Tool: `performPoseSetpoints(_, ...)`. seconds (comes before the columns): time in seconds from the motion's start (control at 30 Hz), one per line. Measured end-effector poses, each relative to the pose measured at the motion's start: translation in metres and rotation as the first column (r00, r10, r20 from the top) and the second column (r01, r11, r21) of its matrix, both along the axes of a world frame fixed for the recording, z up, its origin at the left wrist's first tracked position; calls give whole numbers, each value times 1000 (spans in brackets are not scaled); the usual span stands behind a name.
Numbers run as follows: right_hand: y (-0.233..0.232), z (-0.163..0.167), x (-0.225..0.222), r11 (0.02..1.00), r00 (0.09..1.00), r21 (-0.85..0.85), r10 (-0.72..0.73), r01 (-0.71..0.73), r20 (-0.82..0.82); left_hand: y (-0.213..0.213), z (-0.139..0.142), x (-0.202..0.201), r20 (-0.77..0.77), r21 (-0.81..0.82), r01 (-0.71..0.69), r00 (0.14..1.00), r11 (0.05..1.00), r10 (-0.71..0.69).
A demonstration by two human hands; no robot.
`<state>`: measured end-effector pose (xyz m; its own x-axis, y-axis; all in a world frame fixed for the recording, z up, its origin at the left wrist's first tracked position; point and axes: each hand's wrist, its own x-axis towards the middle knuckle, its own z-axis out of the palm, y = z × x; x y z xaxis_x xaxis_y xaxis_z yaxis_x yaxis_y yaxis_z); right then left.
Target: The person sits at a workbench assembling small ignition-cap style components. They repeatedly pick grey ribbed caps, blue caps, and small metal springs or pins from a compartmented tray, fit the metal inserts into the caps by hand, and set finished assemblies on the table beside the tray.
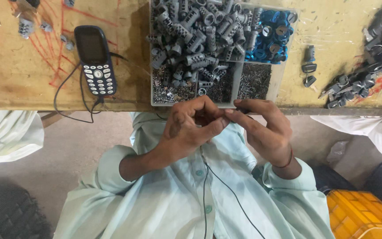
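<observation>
Where the workbench (32, 84) edge meets the person's lap, both hands work together just below the compartmented plastic tray (288, 53).

Item 1: left hand (186, 132). Fingers curled inward, thumb reaching across to the other hand's fingertips; it seems to pinch a small dark part, but the part is mostly hidden, so the grasp cannot be confirmed.

Item 2: right hand (264, 128). Fingers extended toward the left hand, tips meeting it at the tray's near wall; whether it clamps anything cannot be told. A red thread band circles the wrist.

Item 3: tray, set at the bench edge, likely so parts are within easy reach. Large compartment: grey lock cylinders (191, 31), heaped. Upper right: blue rings (268, 40). Lower compartments: small metal pins (254, 82) and springs or tiny parts.

Item 4: keypad mobile phone (95, 59), flat on the bench left of the tray, black cable trailing over the edge.

Item 5: bunches of dark-headed keys (354, 82), right of the tray, well apart from the hands.

Item 6: yellow crate (359, 212), on the floor by the person's right side.
</observation>
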<state>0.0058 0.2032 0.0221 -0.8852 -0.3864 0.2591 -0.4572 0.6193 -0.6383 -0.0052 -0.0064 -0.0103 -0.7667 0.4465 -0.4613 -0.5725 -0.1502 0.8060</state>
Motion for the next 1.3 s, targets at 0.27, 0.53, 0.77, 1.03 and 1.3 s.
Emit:
performPoseSetpoints(0.27,3,14,-1,990,998,136,19,-27,64,-1,9,-4,-381,-7,-86,921,996,77)
performPoseSetpoints(0.53,-5,5,4,989,991,-59,-130,132,34,0,6,-4,82,204,-88,994,975,72)
performPoseSetpoints(0.77,-2,-2,8,997,995,-53,-60,56,-76,-4,15,-3,34,82,-34,999,996,32)
performPoseSetpoints(1.03,11,-1,-2,958,981,-287,25,32,191,-9,15,-12,215,416,-19,973,909,-78)
performPoseSetpoints(1.3,15,-6,-3,982,999,-191,5,3,43,-3,16,-12,193,270,-61,981,961,8)
